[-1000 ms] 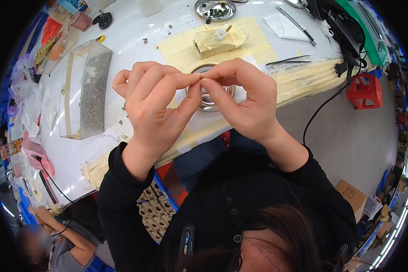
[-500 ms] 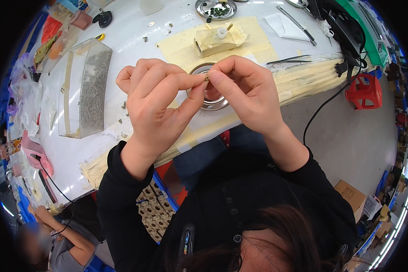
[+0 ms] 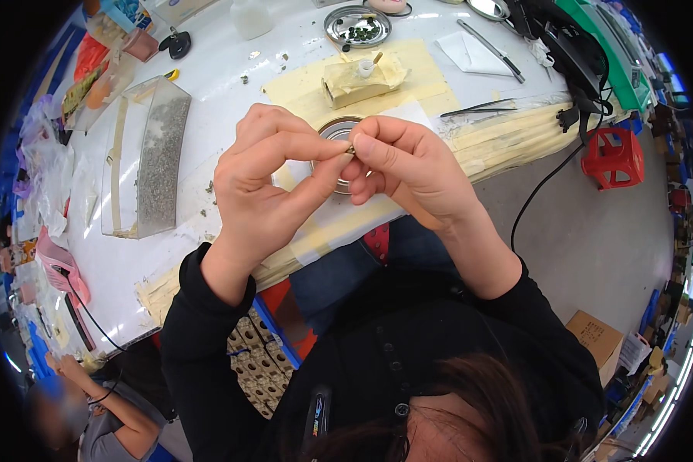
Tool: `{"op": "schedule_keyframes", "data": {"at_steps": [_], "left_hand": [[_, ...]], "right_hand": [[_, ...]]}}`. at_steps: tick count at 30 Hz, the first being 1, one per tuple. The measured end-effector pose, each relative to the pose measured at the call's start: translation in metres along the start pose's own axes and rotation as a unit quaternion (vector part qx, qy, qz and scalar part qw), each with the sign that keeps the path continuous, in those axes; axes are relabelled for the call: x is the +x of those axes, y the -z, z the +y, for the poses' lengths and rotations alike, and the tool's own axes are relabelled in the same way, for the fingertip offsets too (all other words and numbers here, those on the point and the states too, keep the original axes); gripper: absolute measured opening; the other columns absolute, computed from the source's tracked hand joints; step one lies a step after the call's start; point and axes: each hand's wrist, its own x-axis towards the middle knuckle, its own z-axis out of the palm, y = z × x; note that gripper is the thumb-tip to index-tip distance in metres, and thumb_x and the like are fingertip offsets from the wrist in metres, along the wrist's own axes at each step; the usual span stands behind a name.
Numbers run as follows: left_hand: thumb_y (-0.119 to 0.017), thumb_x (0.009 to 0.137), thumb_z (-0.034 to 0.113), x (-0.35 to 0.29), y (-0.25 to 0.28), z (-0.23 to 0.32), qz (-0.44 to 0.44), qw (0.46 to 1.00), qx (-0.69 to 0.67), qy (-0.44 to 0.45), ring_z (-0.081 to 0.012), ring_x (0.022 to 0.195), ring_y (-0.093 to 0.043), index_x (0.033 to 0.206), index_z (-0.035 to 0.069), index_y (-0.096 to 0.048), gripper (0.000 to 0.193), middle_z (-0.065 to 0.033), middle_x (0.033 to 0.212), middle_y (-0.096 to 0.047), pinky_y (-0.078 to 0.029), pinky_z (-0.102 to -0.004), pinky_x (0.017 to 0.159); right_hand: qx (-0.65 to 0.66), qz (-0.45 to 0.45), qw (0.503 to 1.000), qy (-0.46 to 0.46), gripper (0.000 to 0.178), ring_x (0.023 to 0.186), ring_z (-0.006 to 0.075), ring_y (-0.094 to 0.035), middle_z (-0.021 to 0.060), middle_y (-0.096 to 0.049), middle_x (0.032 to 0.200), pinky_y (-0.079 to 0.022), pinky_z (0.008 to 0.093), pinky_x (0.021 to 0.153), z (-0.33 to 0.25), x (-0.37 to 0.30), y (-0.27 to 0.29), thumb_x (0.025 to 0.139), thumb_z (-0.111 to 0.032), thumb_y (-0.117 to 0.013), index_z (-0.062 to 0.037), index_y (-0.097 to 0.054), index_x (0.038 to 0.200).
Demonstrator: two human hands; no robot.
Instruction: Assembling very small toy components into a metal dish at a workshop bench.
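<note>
A tiny brass-coloured metal piece (image 3: 351, 151) is held between both hands over the near edge of the table. My left hand (image 3: 273, 173) pinches it between thumb and index finger, the other fingers curled back. From the other side, the thumb and index finger of my right hand (image 3: 412, 158) grip the same piece, with the remaining fingers bent beneath. Its exact kind is too small to make out. Under the hands stands a round, shiny metal dish (image 3: 334, 128), mostly covered by them.
Beyond the hands lies a tape-covered block (image 3: 354, 89) bearing a small white cup (image 3: 366, 68). A round metal tray (image 3: 359, 28) holds dark green pieces. Tweezers (image 3: 477, 108) rest at right. At left stands a clear box (image 3: 159, 162) with grey granules. A co-worker (image 3: 119, 412) sits lower left.
Both hands have come slightly nearer to me, still pinching the piece. My right hand has turned, so its lower fingers now show beneath. The whole view has shifted a little.
</note>
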Motion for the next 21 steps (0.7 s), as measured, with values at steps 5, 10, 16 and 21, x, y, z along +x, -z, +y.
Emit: {"op": "schedule_keyframes", "data": {"at_steps": [5,10,16,21], "left_hand": [[-0.077,0.07,-0.002,-0.003,-0.002,-0.005,0.008,0.994,-0.107,0.037,-0.0173,0.077,-0.056,0.086,0.005,-0.073,0.018,-0.0044,0.078,-0.063,-0.042,-0.0271,0.071],[-0.078,0.07,0.001,-0.002,-0.011,0.002,0.056,0.998,0.03,-0.001,-0.0177,0.076,-0.056,0.082,0.008,-0.071,0.016,-0.0023,0.077,-0.062,-0.038,-0.0306,0.076],[-0.079,0.068,0.009,0.005,-0.013,0.008,0.083,0.979,0.158,-0.101,-0.016,0.075,-0.054,0.079,0.014,-0.07,0.015,0.0029,0.075,-0.059,-0.029,-0.0346,0.076],[-0.079,0.064,0.011,-0.002,-0.012,-0.001,0.084,0.977,0.163,-0.112,-0.0143,0.075,-0.053,0.082,0.017,-0.069,0.021,0.0071,0.075,-0.058,-0.027,-0.036,0.075]], "right_hand": [[0.025,-0.002,1.0,-0.004,0.02,0.076,0.0112,-0.065,0.0056,-0.068,0.089,-0.056,0.0253,0.071,-0.002,-0.003,-0.006,0.098,-0.022,-0.06,-0.0022,-0.063,0.101],[-0.071,0.079,0.991,0.077,0.017,0.077,0.01,-0.064,0.0046,-0.066,0.088,-0.055,0.0239,0.073,-0.001,-0.001,-0.014,0.098,-0.018,-0.06,-0.0015,-0.059,0.101],[-0.189,0.091,0.961,0.178,0.014,0.083,0.0127,-0.067,0.008,-0.067,0.091,-0.057,0.0272,0.077,-0.006,-0.007,-0.02,0.099,-0.009,-0.056,0.0042,-0.058,0.101],[-0.17,0.081,0.972,0.139,0.015,0.085,0.0136,-0.067,0.0087,-0.067,0.094,-0.057,0.0294,0.08,0.001,-0.005,-0.015,0.1,-0.009,-0.054,0.0047,-0.059,0.102]]}}
